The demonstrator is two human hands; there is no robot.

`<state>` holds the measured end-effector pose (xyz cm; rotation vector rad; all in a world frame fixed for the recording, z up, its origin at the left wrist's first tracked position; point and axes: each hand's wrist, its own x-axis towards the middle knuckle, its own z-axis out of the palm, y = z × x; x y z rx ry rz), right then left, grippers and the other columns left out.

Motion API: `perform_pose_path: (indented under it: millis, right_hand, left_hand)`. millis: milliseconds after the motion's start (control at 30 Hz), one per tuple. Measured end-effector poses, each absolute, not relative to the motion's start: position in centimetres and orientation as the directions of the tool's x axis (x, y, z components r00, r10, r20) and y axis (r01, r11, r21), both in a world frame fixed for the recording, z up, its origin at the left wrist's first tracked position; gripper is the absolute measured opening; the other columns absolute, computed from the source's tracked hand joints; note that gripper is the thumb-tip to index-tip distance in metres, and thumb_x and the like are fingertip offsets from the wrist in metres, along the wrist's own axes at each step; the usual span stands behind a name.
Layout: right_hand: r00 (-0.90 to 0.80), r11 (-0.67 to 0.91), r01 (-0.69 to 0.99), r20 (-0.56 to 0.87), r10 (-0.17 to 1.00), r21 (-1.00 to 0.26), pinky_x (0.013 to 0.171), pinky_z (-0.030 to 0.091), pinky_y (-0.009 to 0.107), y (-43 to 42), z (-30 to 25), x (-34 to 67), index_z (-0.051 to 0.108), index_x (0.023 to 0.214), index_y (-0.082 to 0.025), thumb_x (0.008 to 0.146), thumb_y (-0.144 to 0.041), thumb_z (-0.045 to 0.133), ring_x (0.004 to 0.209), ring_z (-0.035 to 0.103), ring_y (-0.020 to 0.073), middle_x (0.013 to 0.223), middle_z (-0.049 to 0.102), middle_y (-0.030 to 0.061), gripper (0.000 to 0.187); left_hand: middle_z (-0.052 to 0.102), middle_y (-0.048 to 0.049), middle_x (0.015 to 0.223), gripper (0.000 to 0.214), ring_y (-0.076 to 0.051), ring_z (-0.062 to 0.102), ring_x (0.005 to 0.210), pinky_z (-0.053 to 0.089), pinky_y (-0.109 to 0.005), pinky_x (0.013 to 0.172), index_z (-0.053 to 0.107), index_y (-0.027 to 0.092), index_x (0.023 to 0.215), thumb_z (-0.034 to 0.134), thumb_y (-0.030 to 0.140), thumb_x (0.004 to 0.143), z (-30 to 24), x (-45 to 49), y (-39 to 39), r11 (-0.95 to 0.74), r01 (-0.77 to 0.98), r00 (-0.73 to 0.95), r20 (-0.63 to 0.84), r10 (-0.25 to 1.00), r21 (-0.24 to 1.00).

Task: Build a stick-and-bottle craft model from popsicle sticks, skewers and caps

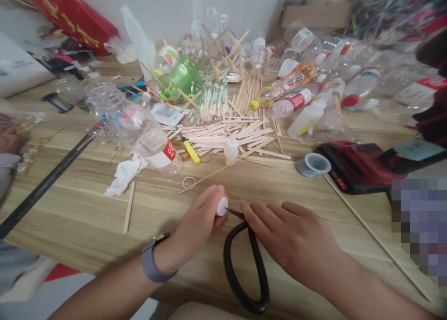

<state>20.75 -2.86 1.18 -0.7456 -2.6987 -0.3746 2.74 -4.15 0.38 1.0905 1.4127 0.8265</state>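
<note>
Now the left hand (201, 214) clasps a small white round plastic cap (222, 206) in closed fingers above the wooden counter (87, 203). The right hand (293, 236) grips black-handled metal scissors (246, 269), tip touching the cap; piercing seems barely begun.

One pair of black scissors (226, 264), one white cap (222, 206) and one red power tool (356, 164) are seen; plastic bottles (153, 143) are counted at perhaps a dozen, being blurred.

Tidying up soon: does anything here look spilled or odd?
Yes: wooden sticks lie strewn mid-table, plastic bottles lie toppled behind them, a crumpled tissue sits left. Oddly, the right hand sets the scissors tip against a white cap in the left hand.
</note>
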Motion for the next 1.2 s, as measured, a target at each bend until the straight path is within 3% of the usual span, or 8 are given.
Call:
perform_pose_path:
  millis: [200,400,867,967,1067,1133,1200]
  right_hand:
    - [-0.816,0.824,0.537,0.359,0.453,0.182,0.052,0.034,0.032,-3.0,1.0,20.6,0.064,0.102,-0.009,0.086,-0.004,0.039,0.057,0.055,0.0151,0.072,0.066,0.0041,0.030]
    - [-0.824,0.817,0.532,0.359,0.438,0.223,0.055,0.035,0.031,-3.2,0.9,20.6,0.065,0.104,-0.009,0.086,-0.004,0.040,0.062,0.055,0.0151,0.075,0.067,0.0062,0.032]
    - [-0.831,0.820,0.523,0.353,0.429,0.234,0.057,0.034,0.031,-3.2,0.8,20.6,0.066,0.105,-0.009,0.085,-0.004,0.041,0.063,0.055,0.0152,0.076,0.066,0.0069,0.032]
    - [-0.830,0.819,0.524,0.356,0.430,0.232,0.057,0.034,0.031,-3.3,0.9,20.5,0.065,0.105,-0.008,0.084,-0.004,0.042,0.062,0.054,0.0151,0.076,0.066,0.0066,0.031]
    - [-0.826,0.825,0.524,0.365,0.430,0.212,0.057,0.034,0.031,-3.3,1.0,20.5,0.065,0.104,-0.007,0.084,-0.003,0.041,0.061,0.056,0.0159,0.074,0.066,0.0062,0.031]
    - [-0.818,0.835,0.523,0.375,0.436,0.172,0.055,0.034,0.031,-3.3,1.0,20.4,0.065,0.101,-0.008,0.085,-0.003,0.040,0.060,0.057,0.0162,0.073,0.066,0.0054,0.030]
    - [-0.806,0.846,0.526,0.367,0.464,0.086,0.053,0.035,0.031,-3.4,0.9,20.4,0.066,0.095,-0.010,0.084,-0.001,0.039,0.057,0.057,0.0156,0.070,0.066,0.0037,0.030]
  left_hand:
    - [0.038,0.0032,0.064,0.032,-0.012,0.035,0.056,0.035,-0.023,0.051,0.038,0.022,0.064,0.037,0.039,0.091,0.3,2.6,-4.2,0.287,0.230,0.048,-0.305,0.951,0.930]
    - [0.032,0.0063,0.064,0.030,-0.009,0.028,0.053,0.029,-0.021,0.047,0.034,0.022,0.067,0.040,0.041,0.090,-0.3,2.8,-4.3,0.434,0.007,0.067,-0.434,0.899,0.901]
    - [0.032,0.0066,0.065,0.024,-0.009,0.025,0.053,0.028,-0.020,0.048,0.034,0.021,0.069,0.043,0.031,0.089,-0.1,2.7,-4.5,0.506,-0.098,0.109,-0.497,0.861,0.857]
    - [0.033,0.0056,0.066,0.024,-0.010,0.029,0.055,0.030,-0.021,0.049,0.034,0.021,0.068,0.040,0.030,0.089,-0.4,2.5,-4.5,0.447,0.016,0.110,-0.446,0.888,0.894]
    - [0.038,0.0030,0.070,0.019,-0.013,0.036,0.062,0.035,-0.025,0.056,0.037,0.022,0.068,0.036,0.022,0.087,-0.8,2.1,-4.7,0.197,0.313,0.131,-0.247,0.960,0.929]
    - [0.043,0.0012,0.073,0.016,-0.015,0.039,0.067,0.037,-0.028,0.062,0.040,0.022,0.070,0.036,0.017,0.085,-0.8,2.0,-4.8,0.003,0.482,0.169,-0.097,0.981,0.876]
    - [0.044,0.0009,0.073,0.017,-0.016,0.041,0.067,0.038,-0.029,0.065,0.041,0.022,0.073,0.033,0.016,0.087,-0.5,2.2,-5.1,-0.044,0.560,0.140,-0.042,0.989,0.827]
